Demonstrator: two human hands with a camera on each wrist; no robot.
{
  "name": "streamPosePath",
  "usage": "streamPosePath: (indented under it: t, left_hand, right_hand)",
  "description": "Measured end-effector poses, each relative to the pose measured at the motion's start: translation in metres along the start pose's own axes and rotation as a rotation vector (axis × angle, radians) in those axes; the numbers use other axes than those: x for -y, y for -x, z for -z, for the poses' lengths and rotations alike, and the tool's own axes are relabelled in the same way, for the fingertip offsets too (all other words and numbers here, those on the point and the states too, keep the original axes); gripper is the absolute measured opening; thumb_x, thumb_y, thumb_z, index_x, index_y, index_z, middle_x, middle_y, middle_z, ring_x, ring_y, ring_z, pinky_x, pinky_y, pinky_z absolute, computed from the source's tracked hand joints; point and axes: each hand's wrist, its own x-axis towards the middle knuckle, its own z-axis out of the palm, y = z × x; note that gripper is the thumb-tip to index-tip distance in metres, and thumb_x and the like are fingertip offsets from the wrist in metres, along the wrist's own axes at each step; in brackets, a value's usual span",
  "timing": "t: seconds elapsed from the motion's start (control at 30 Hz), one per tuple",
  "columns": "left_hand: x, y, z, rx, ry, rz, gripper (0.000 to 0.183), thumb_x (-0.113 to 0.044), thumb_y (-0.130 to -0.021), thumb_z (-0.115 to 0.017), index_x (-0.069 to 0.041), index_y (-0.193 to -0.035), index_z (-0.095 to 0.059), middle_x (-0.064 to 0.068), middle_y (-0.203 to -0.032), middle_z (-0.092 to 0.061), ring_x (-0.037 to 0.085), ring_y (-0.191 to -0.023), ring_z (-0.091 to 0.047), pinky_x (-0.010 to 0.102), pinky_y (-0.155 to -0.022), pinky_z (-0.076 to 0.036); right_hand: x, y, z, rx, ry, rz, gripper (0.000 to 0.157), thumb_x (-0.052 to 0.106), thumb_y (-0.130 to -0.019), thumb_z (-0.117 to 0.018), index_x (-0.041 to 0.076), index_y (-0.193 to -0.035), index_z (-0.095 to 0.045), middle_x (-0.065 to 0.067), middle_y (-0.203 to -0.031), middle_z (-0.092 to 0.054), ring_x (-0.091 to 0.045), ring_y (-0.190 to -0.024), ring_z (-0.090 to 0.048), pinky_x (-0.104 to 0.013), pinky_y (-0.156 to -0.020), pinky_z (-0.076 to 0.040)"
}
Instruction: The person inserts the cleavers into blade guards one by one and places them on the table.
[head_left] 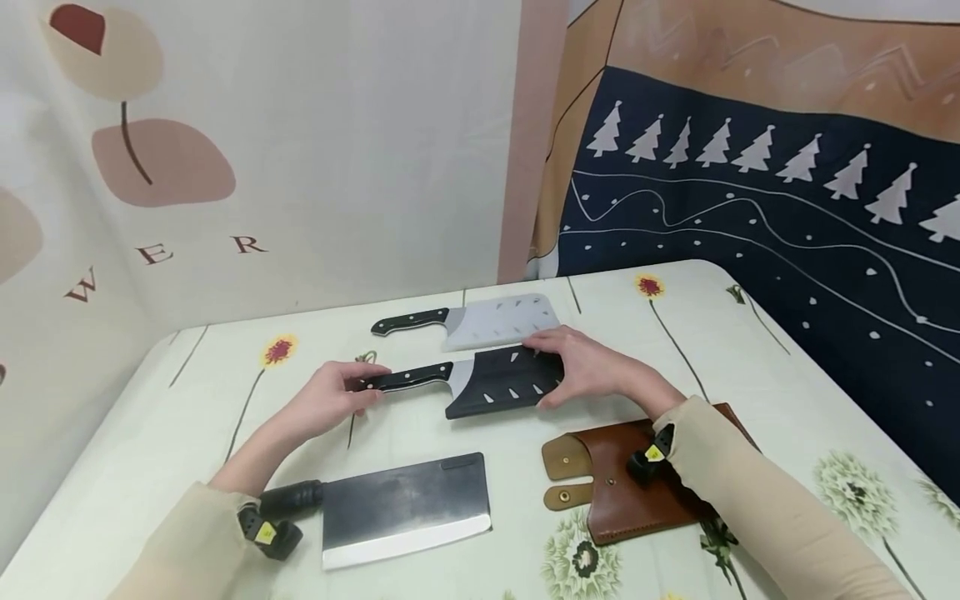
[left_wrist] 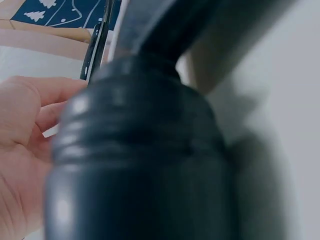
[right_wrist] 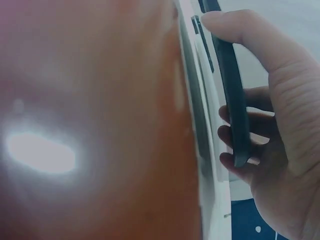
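A cleaver (head_left: 408, 377) with a riveted black handle has its blade inside a black blade guard (head_left: 510, 385) pierced by drop-shaped holes. My left hand (head_left: 330, 396) pinches the handle's butt end between thumb and fingers. At the blade's far end, my right hand (head_left: 585, 367) grips the guard. In the right wrist view this guard (right_wrist: 234, 100) appears edge-on, thumb on one side and fingertips around the other. Part of the handle (left_wrist: 94, 55) shows beyond my left fingers in the left wrist view; a large dark handle (left_wrist: 140, 150) hides much there.
Behind lies a second cleaver (head_left: 412, 321) in a pale translucent guard (head_left: 502, 321). A wide bare-bladed cleaver (head_left: 405, 508) lies in front, its handle partly under my left forearm. A brown leather sheath (head_left: 622, 479) with snap straps lies under my right forearm. Curtains (head_left: 360, 150) rise behind the table.
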Motion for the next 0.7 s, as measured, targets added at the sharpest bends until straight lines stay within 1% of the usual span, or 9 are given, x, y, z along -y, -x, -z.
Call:
streamPosePath:
  t: [0.13,0.2,0.3,0.43,0.57,0.7]
  left_hand:
    - [0.001,-0.002,-0.002,-0.004,-0.044,0.029,0.041,-0.002,-0.090,-0.070,0.007,-0.130,-0.065,0.010,-0.088,-0.068,0.019,-0.061,-0.061,0.027,-0.055,-0.045]
    - [0.002,-0.003,-0.003,-0.016,-0.068,0.031,0.039,-0.002,-0.090,-0.070,0.006,-0.128,-0.067,0.012,-0.091,-0.069,0.018,-0.062,-0.059,0.027,-0.055,-0.045]
    - [0.003,-0.004,-0.005,-0.041,-0.115,0.019,0.037,-0.004,-0.089,-0.072,0.005,-0.124,-0.069,0.015,-0.099,-0.071,0.018,-0.070,-0.060,0.028,-0.058,-0.045]
    - [0.003,-0.005,-0.006,-0.063,-0.153,0.012,0.032,-0.004,-0.088,-0.073,0.005,-0.119,-0.072,0.016,-0.104,-0.073,0.020,-0.083,-0.063,0.030,-0.065,-0.047]
    - [0.003,-0.006,-0.007,-0.071,-0.161,0.015,0.030,-0.002,-0.088,-0.073,0.005,-0.117,-0.073,0.016,-0.102,-0.073,0.023,-0.085,-0.064,0.031,-0.066,-0.048]
    - [0.005,-0.007,-0.008,-0.086,-0.184,0.018,0.030,-0.001,-0.090,-0.071,0.006,-0.118,-0.072,0.020,-0.109,-0.071,0.025,-0.086,-0.064,0.034,-0.069,-0.048]
  right_hand:
    - [0.000,-0.004,-0.002,0.034,0.051,-0.014,0.094,0.042,-0.072,-0.089,0.001,-0.148,-0.052,-0.020,-0.153,-0.047,-0.038,-0.143,-0.038,-0.051,-0.114,-0.034]
    - [0.000,-0.006,-0.004,0.046,0.078,-0.019,0.095,0.043,-0.073,-0.089,0.002,-0.149,-0.051,-0.019,-0.153,-0.047,-0.037,-0.143,-0.039,-0.051,-0.114,-0.035]
    - [-0.001,-0.008,-0.005,0.043,0.099,-0.018,0.095,0.043,-0.073,-0.089,0.003,-0.150,-0.051,-0.018,-0.153,-0.047,-0.037,-0.142,-0.039,-0.051,-0.114,-0.035]
    - [-0.005,-0.009,-0.006,0.019,0.094,0.004,0.095,0.043,-0.072,-0.089,0.002,-0.149,-0.051,-0.018,-0.152,-0.049,-0.037,-0.142,-0.040,-0.051,-0.114,-0.035]
    - [-0.008,-0.008,-0.008,-0.003,0.080,0.019,0.095,0.040,-0.071,-0.090,0.000,-0.148,-0.052,-0.019,-0.150,-0.051,-0.037,-0.139,-0.042,-0.051,-0.113,-0.037]
    - [-0.008,-0.010,-0.012,-0.003,0.075,0.004,0.095,0.042,-0.072,-0.089,0.000,-0.149,-0.051,-0.018,-0.150,-0.050,-0.036,-0.139,-0.042,-0.051,-0.112,-0.037]
